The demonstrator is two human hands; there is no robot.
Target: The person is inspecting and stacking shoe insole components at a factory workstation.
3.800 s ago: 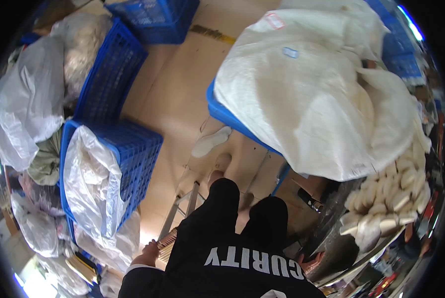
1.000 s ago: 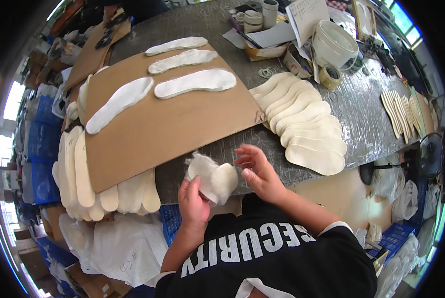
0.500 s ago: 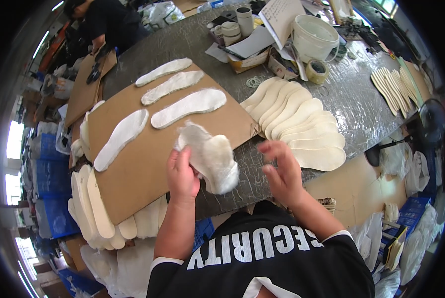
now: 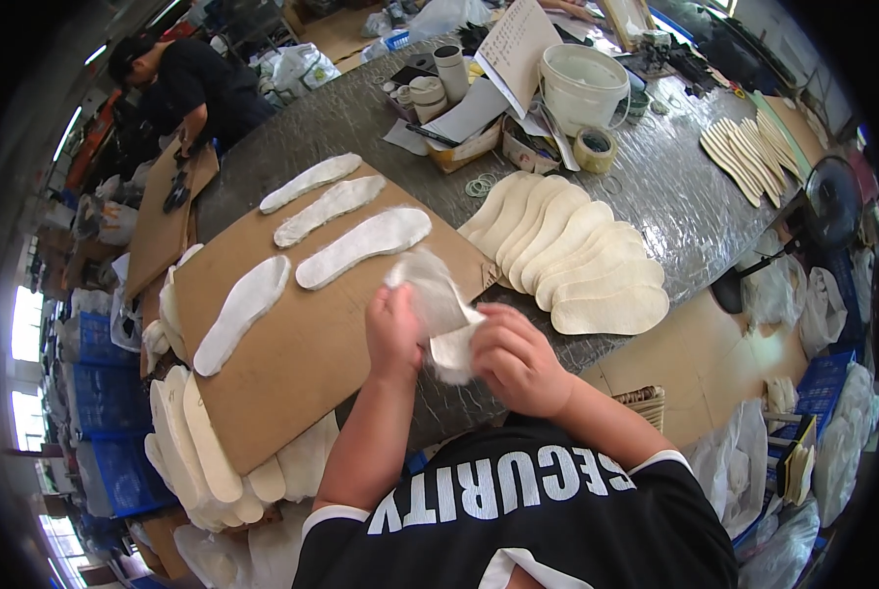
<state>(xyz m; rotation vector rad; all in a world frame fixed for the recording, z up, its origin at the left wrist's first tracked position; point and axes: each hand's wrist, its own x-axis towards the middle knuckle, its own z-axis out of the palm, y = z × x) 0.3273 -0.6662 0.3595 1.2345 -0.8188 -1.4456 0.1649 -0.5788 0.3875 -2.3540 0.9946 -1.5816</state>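
Fleece (image 4: 441,299), white and fluffy, spans left hand (image 4: 394,332) and right hand (image 4: 519,363).

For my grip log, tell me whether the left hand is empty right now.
No: the left hand grips the left side of a white fleecy piece.

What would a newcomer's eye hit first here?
Probably the fluffy white piece, slightly blurred, held between the left hand and right hand at the centre of the view. Next, the four white insole shapes spread on a brown cardboard sheet to the left, then the fanned cream insoles on the dark table, right of the sheet.
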